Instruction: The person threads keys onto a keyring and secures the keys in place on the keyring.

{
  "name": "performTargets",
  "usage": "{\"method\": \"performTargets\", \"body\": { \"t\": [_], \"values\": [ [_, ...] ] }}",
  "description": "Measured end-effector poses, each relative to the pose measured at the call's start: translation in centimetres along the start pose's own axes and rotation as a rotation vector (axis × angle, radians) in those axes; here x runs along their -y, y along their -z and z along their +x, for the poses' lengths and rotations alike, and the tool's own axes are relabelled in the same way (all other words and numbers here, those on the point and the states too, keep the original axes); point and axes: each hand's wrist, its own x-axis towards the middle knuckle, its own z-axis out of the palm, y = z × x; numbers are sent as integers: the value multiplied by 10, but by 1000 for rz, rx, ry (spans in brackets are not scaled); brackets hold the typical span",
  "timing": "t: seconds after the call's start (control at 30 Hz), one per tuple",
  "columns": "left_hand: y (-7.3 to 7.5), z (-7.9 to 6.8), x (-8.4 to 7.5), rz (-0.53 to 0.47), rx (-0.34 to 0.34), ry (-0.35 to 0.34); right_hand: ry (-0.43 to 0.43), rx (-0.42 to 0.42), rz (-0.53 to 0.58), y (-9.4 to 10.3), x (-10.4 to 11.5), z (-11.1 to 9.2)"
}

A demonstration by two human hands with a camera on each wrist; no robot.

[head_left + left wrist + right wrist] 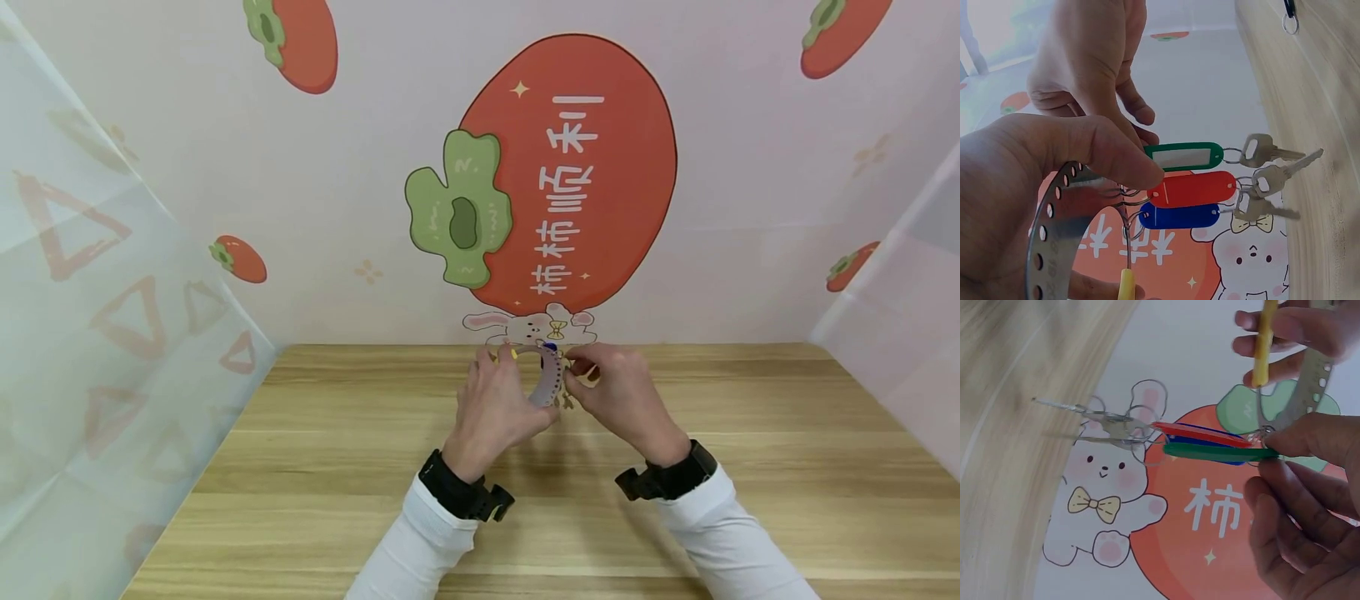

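Note:
My left hand [491,407] holds a curved metal key ring band [551,379], punched with holes along its edge and fitted with a yellow sleeve [1263,353]. Small wire rings link a green key tag [1213,156], a red key tag [1194,189] and a blue key tag [1179,217] to it. A silver key [1257,150] dangles from the green tag; two more keys hang beside it. At the band's right side, my right hand [626,396] pinches the green tag's near end between thumb and finger. The exact joint there is partly hidden by fingertips.
Both hands are above a wooden table [337,517], near its back edge. Behind stands a white backdrop [735,233] printed with persimmons and a rabbit. In the left wrist view, a small metal ring [1290,24] on a black piece shows at the top.

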Motion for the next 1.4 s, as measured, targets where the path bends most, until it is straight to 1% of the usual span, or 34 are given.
{"method": "performTargets", "body": {
  "t": [0.13, 0.23, 0.37, 0.5, 0.6, 0.7, 0.87, 1.13, 1.4],
  "values": [
    [0, 0, -1, -1, -1, 3, -41, 8, 19, 1, -1, 0],
    [0, -1, -1, -5, 4, 4, -51, -11, 31, 0, 0, 0],
    [0, -1, -2, -3, 6, 7, -34, -51, 44, -2, 2, 0],
    [0, -1, -2, 6, 3, 13, -33, -68, 63, -3, 3, -1],
    [-1, -1, -2, 1, 2, 20, -38, -69, 82, -5, 2, -1],
    [-1, 0, -3, -8, 5, 26, -25, -73, 95, -7, 2, -2],
    [-1, 0, -3, -8, 3, 26, -12, -53, 117, -8, 2, -2],
    [1, 0, -2, 7, 20, 46, -90, 1, 181, -2, -3, -2],
    [-1, 0, 0, 20, 10, 29, -189, 20, 203, -2, -3, 0]
  ]
}}
